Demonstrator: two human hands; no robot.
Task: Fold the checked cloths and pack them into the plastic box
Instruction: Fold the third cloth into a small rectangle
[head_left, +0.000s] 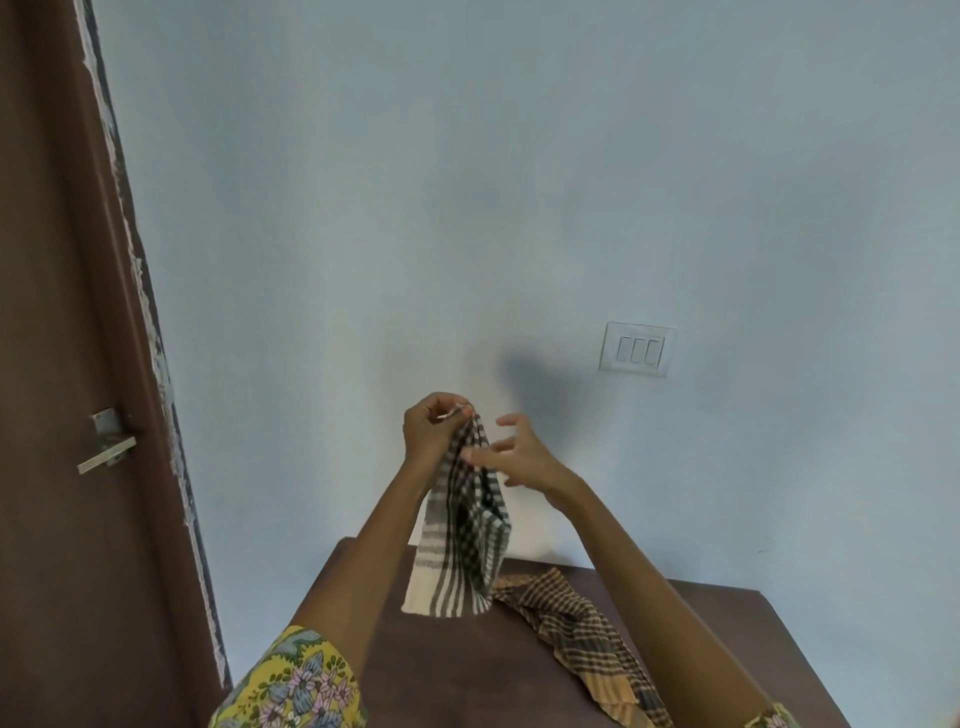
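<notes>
Nearest us, a yellow flowered sleeve (296, 680) on the left arm, and both arms reach up and away over the dark tabletop (467, 670). On that tabletop lies the brown cloth (587, 634), rumpled and unfolded, running off toward the bottom edge, waiting its turn.

Up in the air hangs the white cloth (462, 540), checked in black, dangling free with its striped hem just above the tabletop, close beside the brown one. The left hand (431, 431) has the top of it pinched, fingers curled tight on the upper edge. The right hand (519, 457) sits just beside it, fingers spread and loose, the tips touching the cloth lower down but not gripping yet, as far as I can tell.

This looks like the start of a fold: finding corners. To do it well, the right hand should run along the top edge to the far corner, pinch it, then draw the hands apart so the cloth hangs flat before halving it. Keep the hem from snagging the brown cloth.

Beyond, a pale blue wall with a switch plate (638, 349), and a brown door (67, 364) at left. No plastic box in view.
</notes>
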